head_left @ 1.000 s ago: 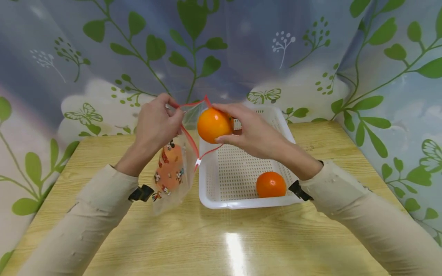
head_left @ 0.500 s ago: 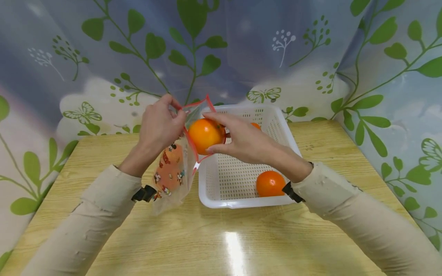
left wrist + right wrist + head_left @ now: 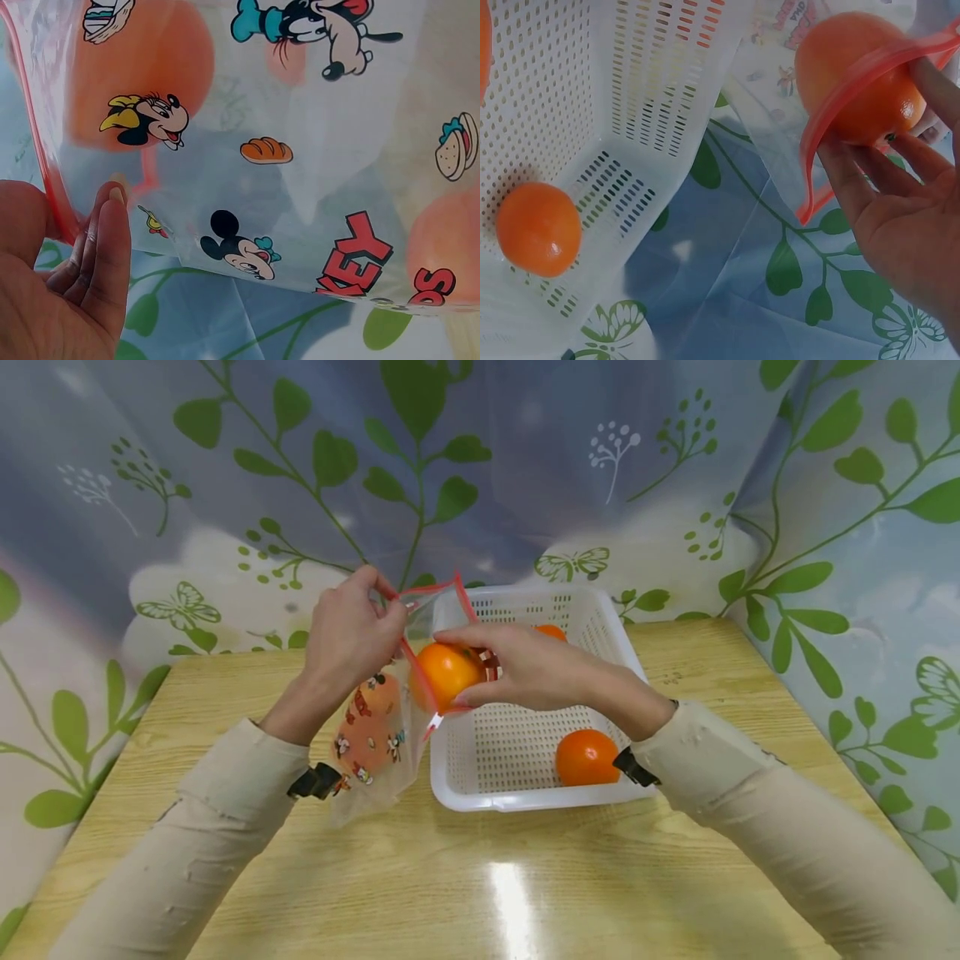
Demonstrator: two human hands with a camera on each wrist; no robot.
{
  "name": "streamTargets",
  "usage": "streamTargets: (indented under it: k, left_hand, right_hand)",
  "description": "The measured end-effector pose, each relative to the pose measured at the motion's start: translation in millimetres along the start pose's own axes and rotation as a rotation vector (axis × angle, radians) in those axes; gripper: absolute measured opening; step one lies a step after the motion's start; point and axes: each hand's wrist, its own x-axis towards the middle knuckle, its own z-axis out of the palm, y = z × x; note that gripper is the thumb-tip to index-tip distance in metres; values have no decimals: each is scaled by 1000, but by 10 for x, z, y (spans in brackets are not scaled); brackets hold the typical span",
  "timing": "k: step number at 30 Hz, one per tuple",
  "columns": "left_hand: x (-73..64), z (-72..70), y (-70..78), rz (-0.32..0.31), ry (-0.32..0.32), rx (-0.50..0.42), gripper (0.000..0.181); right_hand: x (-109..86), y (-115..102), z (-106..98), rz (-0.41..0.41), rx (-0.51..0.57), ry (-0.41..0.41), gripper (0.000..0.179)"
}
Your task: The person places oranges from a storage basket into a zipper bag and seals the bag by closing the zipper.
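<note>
My left hand (image 3: 352,627) pinches the red zip edge of a clear zip bag (image 3: 195,195) printed with cartoon figures, keeping its mouth apart. The right hand (image 3: 532,664) holds an orange (image 3: 450,670) between thumb and fingers, partly inside that mouth. In the right wrist view, the red edge crosses the fruit (image 3: 855,82) and my fingertips touch its underside. Lower in the bag, another orange (image 3: 371,731) shows through the printed film. A white zip slider (image 3: 435,722) hangs at the near corner of the bag mouth.
A white perforated plastic basket (image 3: 495,804) stands on the wooden table (image 3: 420,877) under my right forearm. One orange (image 3: 587,757) lies at its near side, while a second orange (image 3: 551,632) at the back is partly hidden by my hand. A leaf-patterned curtain (image 3: 525,468) closes the back.
My right hand has moved left and down, carrying the orange from over the basket into the bag mouth. The left hand stays nearly in place. The orange at the basket's back has come into sight.
</note>
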Motion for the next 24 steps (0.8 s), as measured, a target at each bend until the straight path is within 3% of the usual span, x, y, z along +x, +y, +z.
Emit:
streamTargets:
  k: [12, 16, 21, 24]
  left_hand:
    - [-1, -14, 7, 8, 12, 25, 19]
    - [-10, -15, 4, 17, 14, 20, 19]
    - [-14, -27, -14, -5, 9, -11, 19]
    - [-14, -46, -31, -10, 18, -13, 18]
  right_hand:
    - [82, 23, 66, -32, 101, -58, 60]
    - [80, 15, 83, -7, 188, -97, 60]
    - [24, 50, 67, 4, 255, -85, 54]
    - [-49, 109, 30, -20, 264, -34, 47]
